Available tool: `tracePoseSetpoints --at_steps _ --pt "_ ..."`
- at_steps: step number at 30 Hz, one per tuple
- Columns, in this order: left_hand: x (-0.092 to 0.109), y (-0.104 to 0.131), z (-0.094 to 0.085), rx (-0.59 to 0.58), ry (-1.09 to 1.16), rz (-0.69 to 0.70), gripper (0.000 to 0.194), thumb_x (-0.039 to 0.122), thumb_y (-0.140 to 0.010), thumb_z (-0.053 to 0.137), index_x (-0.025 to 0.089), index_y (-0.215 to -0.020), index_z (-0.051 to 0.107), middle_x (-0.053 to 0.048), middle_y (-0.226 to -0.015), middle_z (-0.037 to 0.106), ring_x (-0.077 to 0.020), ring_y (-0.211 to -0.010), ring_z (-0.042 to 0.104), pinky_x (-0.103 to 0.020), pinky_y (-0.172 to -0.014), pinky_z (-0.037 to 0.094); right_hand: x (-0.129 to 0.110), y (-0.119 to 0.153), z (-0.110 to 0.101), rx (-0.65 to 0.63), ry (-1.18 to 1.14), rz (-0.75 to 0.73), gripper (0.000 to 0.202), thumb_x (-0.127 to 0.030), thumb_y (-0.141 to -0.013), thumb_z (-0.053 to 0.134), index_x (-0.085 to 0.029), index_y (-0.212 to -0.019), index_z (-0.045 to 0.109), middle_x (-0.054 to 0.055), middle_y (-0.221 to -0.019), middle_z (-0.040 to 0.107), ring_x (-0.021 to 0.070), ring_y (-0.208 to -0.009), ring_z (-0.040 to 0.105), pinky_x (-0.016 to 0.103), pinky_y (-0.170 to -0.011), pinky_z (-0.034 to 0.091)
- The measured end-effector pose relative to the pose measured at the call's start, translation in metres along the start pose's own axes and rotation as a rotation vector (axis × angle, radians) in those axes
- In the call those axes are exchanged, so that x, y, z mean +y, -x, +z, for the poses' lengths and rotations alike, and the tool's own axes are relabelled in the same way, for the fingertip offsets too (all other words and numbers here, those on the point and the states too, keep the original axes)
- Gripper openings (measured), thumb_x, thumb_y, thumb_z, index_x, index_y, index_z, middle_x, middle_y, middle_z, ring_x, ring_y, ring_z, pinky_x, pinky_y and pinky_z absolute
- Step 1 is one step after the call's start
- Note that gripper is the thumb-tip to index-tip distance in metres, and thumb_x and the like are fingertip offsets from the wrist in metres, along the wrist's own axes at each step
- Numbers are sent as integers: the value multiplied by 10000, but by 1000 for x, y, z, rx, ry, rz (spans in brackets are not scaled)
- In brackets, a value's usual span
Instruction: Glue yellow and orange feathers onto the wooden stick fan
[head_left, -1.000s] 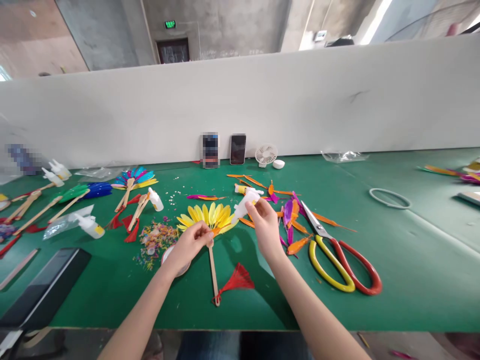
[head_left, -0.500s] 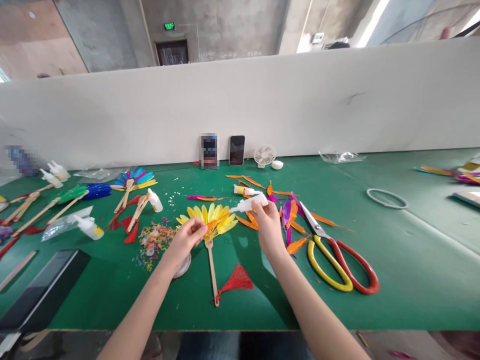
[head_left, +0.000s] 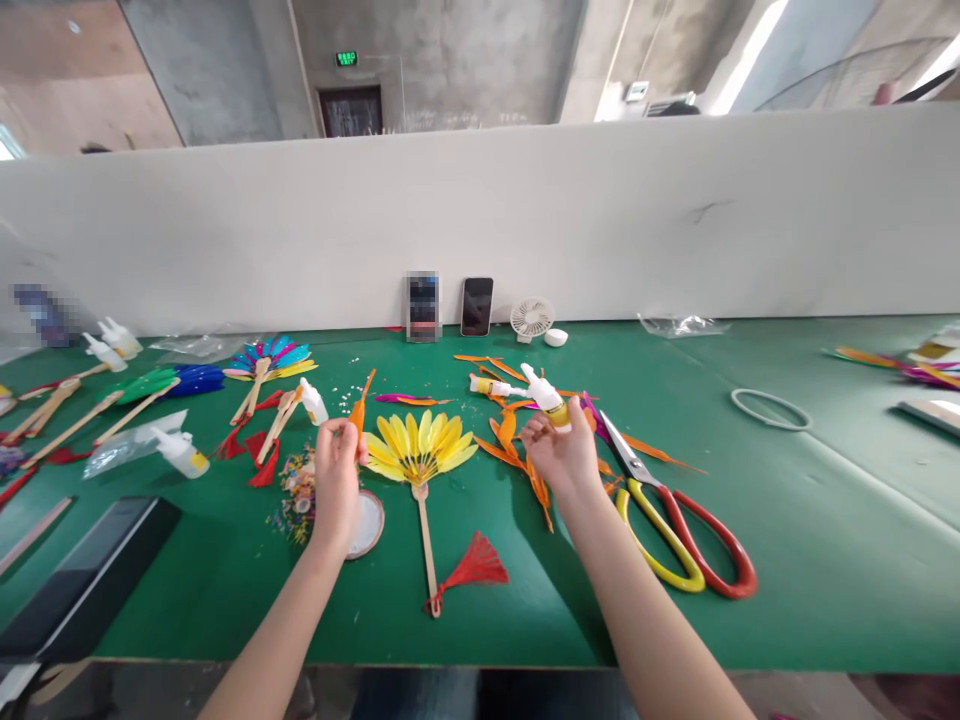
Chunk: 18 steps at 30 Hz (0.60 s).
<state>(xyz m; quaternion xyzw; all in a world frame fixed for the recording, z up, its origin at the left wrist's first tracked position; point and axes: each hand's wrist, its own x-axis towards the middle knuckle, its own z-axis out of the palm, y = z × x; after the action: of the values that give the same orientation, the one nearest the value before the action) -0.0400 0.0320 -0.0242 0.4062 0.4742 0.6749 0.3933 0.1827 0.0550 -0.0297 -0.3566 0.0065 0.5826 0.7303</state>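
Note:
My left hand [head_left: 339, 470] pinches an orange feather [head_left: 361, 405], its tip pointing up. In my right hand [head_left: 561, 445] is a white glue bottle [head_left: 549, 398] with a yellow label, its nozzle tilted up and to the left. Between my hands a fan of yellow feathers [head_left: 420, 445] on a wooden handle [head_left: 427, 545] lies on the green table. A red tassel [head_left: 477, 562] is tied to the handle's lower end. Loose orange feathers [head_left: 506, 440] lie near my right hand. Beside my left wrist is a small round dish [head_left: 367, 525], partly covered by it.
Large scissors [head_left: 679, 520] with yellow and red handles lie on the right. Another glue bottle [head_left: 491, 386] lies among the feathers. Colourful bits [head_left: 296, 500] are heaped at left, near a finished-looking blue fan [head_left: 270, 358]. A phone [head_left: 477, 306] and small fan [head_left: 532, 318] stand behind.
My left hand has lifted the orange feather off the yellow fan, up and leftward. My right hand has drawn the glue bottle away to the right and turned its nozzle upward.

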Motion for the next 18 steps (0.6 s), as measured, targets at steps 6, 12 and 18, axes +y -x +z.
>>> tracePoseSetpoints --at_steps 6,12,18 --pt "2 -2 0 93 22 -21 234 369 -697 605 201 -695 443 70 -524 405 -66 -461 371 -189 -455 313 -18 -16 3 -33 -24 -24 186 -276 -843 348 -180 -749 476 -43 -562 448 60 -477 502 157 -464 467" --pt "0 16 -1 38 -425 369 204 408 -742 551 216 -790 500 6 -655 537 -124 -586 498 -241 -560 402 -8 -35 9 -248 709 -427 131 -318 -671 527 -206 -737 517 4 -748 591 156 -749 597 301 -693 492" --pt "-5 22 0 -164 -590 464 139 354 -761 504 218 -758 533 -31 -695 614 -159 -651 570 -266 -610 445 31 -46 10 -237 1078 -569 231 -216 -500 628 -210 -687 493 14 -699 602 229 -751 569 393 -740 405"
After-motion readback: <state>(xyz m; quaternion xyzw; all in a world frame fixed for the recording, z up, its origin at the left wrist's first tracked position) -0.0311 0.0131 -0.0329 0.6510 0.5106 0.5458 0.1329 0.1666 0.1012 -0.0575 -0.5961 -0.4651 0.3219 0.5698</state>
